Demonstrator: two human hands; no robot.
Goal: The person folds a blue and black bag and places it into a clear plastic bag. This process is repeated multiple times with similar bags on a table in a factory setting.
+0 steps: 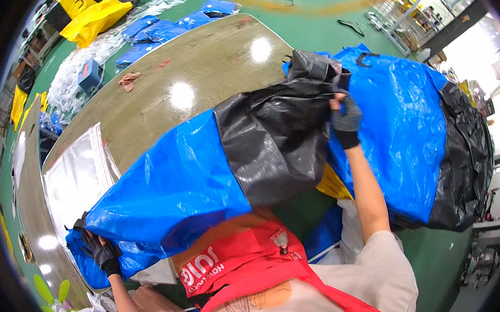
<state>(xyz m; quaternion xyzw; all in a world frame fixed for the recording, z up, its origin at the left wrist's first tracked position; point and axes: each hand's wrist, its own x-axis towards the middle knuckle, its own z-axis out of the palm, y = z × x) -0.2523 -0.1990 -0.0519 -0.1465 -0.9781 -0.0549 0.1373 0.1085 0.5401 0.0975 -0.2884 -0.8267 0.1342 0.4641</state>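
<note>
A large blue and black woven-plastic bag [174, 175] stretches across in front of me, over the table's near side. Its black section [274, 137] is bunched up toward the right. My left hand [100, 252], in a dark fingerless glove, closes on the blue end at the lower left, beside a black strap. At the upper right my right hand [346, 117], also in a fingerless glove, grips the gathered black edge. Just beyond that hand lies a pile of similar blue and black bags [394, 130].
The brown-topped table [150, 113] bears clear plastic sheets [77, 181] and a small pinkish scrap [129, 81]. Packed blue bundles [165, 31] and white strips [71, 81] lie on the green floor beyond. A small green-bladed fan [64, 304] stands at the lower left.
</note>
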